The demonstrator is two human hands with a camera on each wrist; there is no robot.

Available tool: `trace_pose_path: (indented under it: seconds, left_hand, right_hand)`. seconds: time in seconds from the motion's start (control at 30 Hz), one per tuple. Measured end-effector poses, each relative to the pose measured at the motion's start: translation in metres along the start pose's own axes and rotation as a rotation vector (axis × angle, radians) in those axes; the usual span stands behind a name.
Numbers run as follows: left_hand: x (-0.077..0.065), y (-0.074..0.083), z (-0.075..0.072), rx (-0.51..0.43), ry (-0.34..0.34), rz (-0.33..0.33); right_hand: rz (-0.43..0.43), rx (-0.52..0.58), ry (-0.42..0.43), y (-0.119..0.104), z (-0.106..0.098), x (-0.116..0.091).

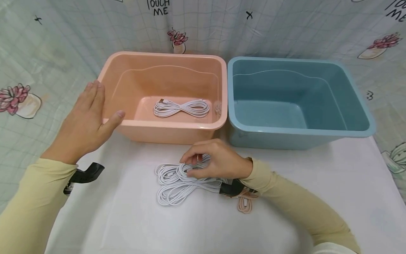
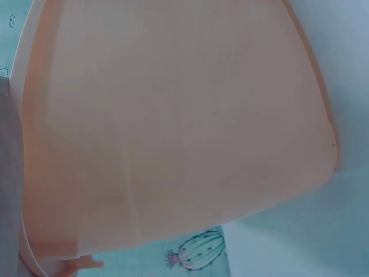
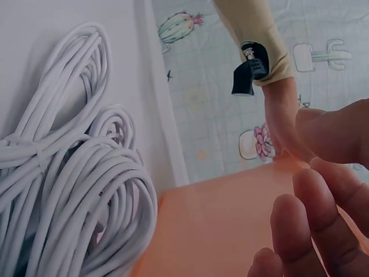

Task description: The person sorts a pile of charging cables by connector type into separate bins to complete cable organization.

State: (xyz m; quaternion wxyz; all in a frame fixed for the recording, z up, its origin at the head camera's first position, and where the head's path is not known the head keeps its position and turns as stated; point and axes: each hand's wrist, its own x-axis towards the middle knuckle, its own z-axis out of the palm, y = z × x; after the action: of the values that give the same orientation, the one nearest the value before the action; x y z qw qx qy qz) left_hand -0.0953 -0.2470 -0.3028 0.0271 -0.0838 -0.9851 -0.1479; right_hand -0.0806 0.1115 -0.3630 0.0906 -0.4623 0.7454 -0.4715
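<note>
Fingers (image 1: 197,151) curved, right hand (image 1: 220,160) above cables (image 1: 187,184)

downward head view, close wrist views, shared orange bin (image 1: 165,134)

a white-covered table (image 1: 136,225) before a pale gridded backdrop (image 1: 209,24) with pink plant prints (image 1: 178,39) and black lettering (image 1: 160,7)

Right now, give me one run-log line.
left hand: on rim of peach bin | right hand: over piled cables, holding none | inside peach bin: white bundle
</note>
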Motion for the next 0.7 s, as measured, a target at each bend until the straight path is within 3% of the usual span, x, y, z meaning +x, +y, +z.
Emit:
trace_pose_path:
  seconds: [0.43,0.7]
  left_hand:
    - [-0.002,-0.002,0.001,-0.005,0.011,-0.004]
    - [0.000,-0.002,0.000,-0.006,0.004,0.009]
  right_hand:
    - [0.072,0.091,0.027,0.011,0.007,-0.003]
    - [0.099,0.067,0.015,0.018,0.008,-0.007]
